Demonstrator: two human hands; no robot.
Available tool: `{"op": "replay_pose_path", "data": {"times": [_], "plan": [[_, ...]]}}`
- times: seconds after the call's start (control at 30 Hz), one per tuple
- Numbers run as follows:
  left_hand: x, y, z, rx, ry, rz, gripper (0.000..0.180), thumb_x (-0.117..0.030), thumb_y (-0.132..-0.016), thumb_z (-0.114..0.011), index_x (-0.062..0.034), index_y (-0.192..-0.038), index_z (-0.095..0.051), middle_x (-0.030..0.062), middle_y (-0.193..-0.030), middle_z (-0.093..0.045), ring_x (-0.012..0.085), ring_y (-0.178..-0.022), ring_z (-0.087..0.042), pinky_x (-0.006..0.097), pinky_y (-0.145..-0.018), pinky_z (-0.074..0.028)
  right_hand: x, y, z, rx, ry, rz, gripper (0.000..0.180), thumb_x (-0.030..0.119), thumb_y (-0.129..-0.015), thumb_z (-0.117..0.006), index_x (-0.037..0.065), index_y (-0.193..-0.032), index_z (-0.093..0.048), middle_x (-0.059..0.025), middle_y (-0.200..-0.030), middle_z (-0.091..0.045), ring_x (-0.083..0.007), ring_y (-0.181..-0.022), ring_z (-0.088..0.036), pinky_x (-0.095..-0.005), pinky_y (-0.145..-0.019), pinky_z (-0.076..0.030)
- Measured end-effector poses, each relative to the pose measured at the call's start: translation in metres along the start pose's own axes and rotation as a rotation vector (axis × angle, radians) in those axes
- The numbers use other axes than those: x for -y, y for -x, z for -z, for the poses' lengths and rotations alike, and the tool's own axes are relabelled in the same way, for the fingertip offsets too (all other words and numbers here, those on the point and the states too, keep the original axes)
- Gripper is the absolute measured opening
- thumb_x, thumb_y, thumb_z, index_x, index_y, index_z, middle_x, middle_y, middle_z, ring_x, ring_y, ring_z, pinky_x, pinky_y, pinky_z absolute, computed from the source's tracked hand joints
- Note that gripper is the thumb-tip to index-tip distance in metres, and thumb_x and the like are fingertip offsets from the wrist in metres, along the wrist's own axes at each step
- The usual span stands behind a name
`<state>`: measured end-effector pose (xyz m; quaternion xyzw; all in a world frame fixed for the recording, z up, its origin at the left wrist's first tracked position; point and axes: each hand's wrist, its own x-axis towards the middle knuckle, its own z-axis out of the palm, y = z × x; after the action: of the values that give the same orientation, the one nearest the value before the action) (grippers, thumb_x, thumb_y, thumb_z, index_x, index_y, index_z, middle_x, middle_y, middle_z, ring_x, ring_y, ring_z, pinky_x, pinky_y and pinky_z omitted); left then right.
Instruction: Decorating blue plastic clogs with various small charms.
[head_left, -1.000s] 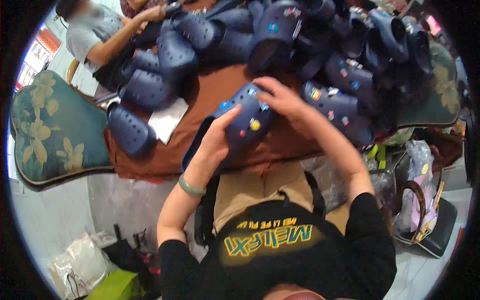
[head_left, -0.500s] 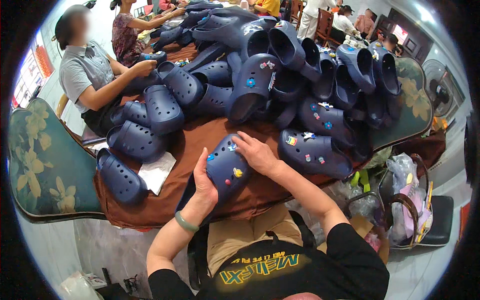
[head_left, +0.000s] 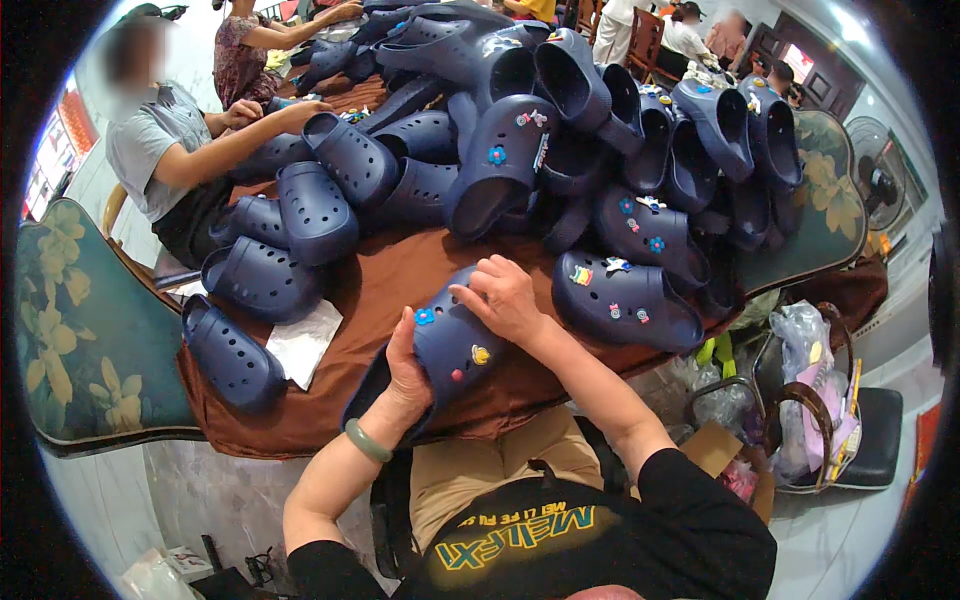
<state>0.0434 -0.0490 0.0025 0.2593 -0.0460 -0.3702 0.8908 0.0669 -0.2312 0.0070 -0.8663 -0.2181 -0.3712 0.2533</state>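
A dark blue clog [head_left: 452,345] with vent holes is tilted over the near edge of the cloth. My left hand [head_left: 405,375], a green bangle at its wrist, grips the clog's side with the thumb upright. On the clog's upper sit a blue flower charm [head_left: 425,316], a yellow charm [head_left: 480,355] and a small pink charm [head_left: 457,376]. My right hand [head_left: 505,300] is at the toe end, its fingers curled and closed; whatever they pinch is hidden. To its right lies another clog [head_left: 625,300] with several charms.
A big pile of blue clogs [head_left: 500,160] covers the far side of the brown tablecloth [head_left: 390,290]. Plain clogs [head_left: 232,352] line the left, beside a white paper [head_left: 302,345]. A person [head_left: 165,140] works at the left. Bags [head_left: 810,400] stand on a chair at the right.
My right fingers have curled at the toe, and the white-and-blue charm seen there before no longer shows. My left hand keeps its grip. The person at left has shifted their arms.
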Motion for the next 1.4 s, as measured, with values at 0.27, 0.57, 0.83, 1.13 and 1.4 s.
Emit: {"op": "replay_pose_path", "data": {"times": [0.27,0.57,0.83,1.13,1.4], "plan": [[-0.008,-0.001,0.003,-0.281,-0.191,0.056,0.042,-0.035,-0.085,-0.058,-0.0053,-0.114,-0.056,0.0095,-0.100,-0.064,0.0219,-0.084,-0.064,0.032,-0.060,-0.055,-0.016,0.021,-0.013,-0.101,-0.342,-0.284,0.035,0.022,-0.089,-0.065,0.004,-0.063,-0.051,-0.0112,-0.062,-0.047,-0.0278,-0.063,-0.049,-0.0366,-0.058,-0.039],[-0.012,0.015,-0.028,-0.363,-0.252,-0.033,0.035,-0.007,-0.079,-0.067,-0.0025,-0.112,-0.057,0.0113,-0.101,-0.064,0.0203,-0.086,-0.065,0.032,-0.061,-0.057,-0.018,-0.027,0.022,0.106,-0.585,-0.617,0.023,0.019,-0.091,-0.067,0.006,-0.075,-0.057,0.0082,-0.070,-0.047,-0.0016,-0.068,-0.042,-0.0201,-0.059,-0.036],[-0.011,0.022,-0.002,-0.205,-0.342,-0.086,0.036,0.002,-0.075,-0.064,0.0017,-0.111,-0.058,0.0123,-0.099,-0.064,0.0217,-0.081,-0.066,0.032,-0.060,-0.058,0.016,-0.044,0.002,0.492,-0.435,0.108,0.036,0.031,-0.081,-0.072,0.005,-0.107,-0.066,-0.0122,-0.084,-0.064,-0.0253,-0.079,-0.063,-0.0363,-0.071,-0.048],[-0.018,0.011,0.001,-0.184,-0.359,-0.031,0.030,0.002,-0.074,-0.061,0.0049,-0.104,-0.061,0.0128,-0.095,-0.066,0.0218,-0.080,-0.066,0.033,-0.063,-0.057,0.016,-0.014,-0.047,0.326,-0.086,0.062,0.011,0.016,-0.088,-0.059,0.005,-0.086,-0.061,-0.0130,-0.084,-0.062,-0.0327,-0.083,-0.061,-0.0419,-0.074,-0.048],[-0.017,0.007,0.008,-0.263,-0.295,-0.001,0.030,-0.005,-0.079,-0.063,0.0044,-0.107,-0.059,0.0126,-0.098,-0.065,0.0236,-0.079,-0.066,0.033,-0.057,-0.056,0.014,-0.011,-0.029,-0.075,-0.515,-0.565,0.023,0.023,-0.098,-0.052,0.001,-0.098,-0.059,-0.0097,-0.086,-0.063,-0.0195,-0.080,-0.061,-0.0324,-0.072,-0.048]]}}
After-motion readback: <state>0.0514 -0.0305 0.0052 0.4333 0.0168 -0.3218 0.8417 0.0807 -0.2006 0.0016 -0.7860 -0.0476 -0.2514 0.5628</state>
